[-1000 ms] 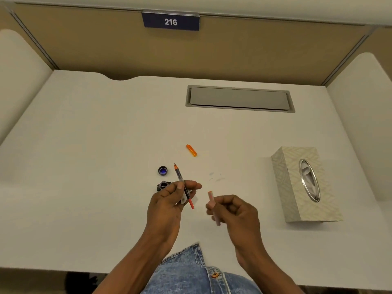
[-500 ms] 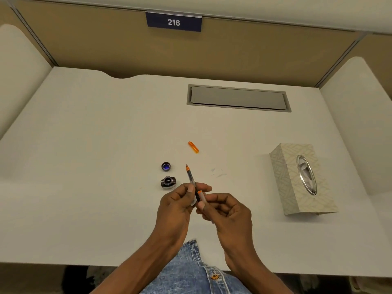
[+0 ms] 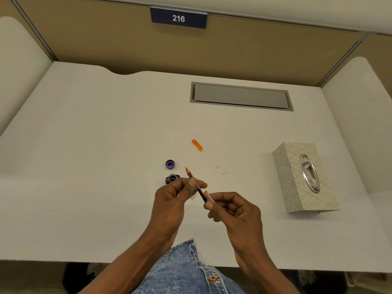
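– White bench, booth 216. What lies left of the pen?
– A blue bottle cap and an ink bottle, just left of its tip.
– And the pen?
– The left hand pinches its middle above the bench; the right hand pinches the barrel at its rear end.
– To its right?
– A tissue box, well apart.

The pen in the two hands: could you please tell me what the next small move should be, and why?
Probably push the barrel further onto the pen and twist it home. The left hand pinches the pen, nib pointing away, while the right hand holds the barrel with its orange mouth only just over the pen's dark rear end.
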The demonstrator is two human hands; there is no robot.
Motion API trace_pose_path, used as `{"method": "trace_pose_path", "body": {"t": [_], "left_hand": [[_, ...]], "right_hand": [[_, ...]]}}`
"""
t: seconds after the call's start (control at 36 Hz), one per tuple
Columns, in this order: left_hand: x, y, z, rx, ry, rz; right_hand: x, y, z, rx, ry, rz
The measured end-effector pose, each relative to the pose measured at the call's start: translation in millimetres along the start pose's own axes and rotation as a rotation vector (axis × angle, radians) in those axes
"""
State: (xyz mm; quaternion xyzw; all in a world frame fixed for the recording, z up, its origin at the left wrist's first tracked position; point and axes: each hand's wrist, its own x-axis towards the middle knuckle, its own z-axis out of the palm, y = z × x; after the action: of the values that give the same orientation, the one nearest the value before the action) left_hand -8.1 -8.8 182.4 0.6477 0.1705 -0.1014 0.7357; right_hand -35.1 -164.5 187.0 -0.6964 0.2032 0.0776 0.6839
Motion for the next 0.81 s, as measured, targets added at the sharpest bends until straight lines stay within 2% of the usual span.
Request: {"method": "trace_pose_path", "body": {"t": [0.81], "left_hand": [[42,18,-9,-0.084,0.122,0.055]], "right_hand": [[17,-3,15,-0.016,0.042,0.008]]}}
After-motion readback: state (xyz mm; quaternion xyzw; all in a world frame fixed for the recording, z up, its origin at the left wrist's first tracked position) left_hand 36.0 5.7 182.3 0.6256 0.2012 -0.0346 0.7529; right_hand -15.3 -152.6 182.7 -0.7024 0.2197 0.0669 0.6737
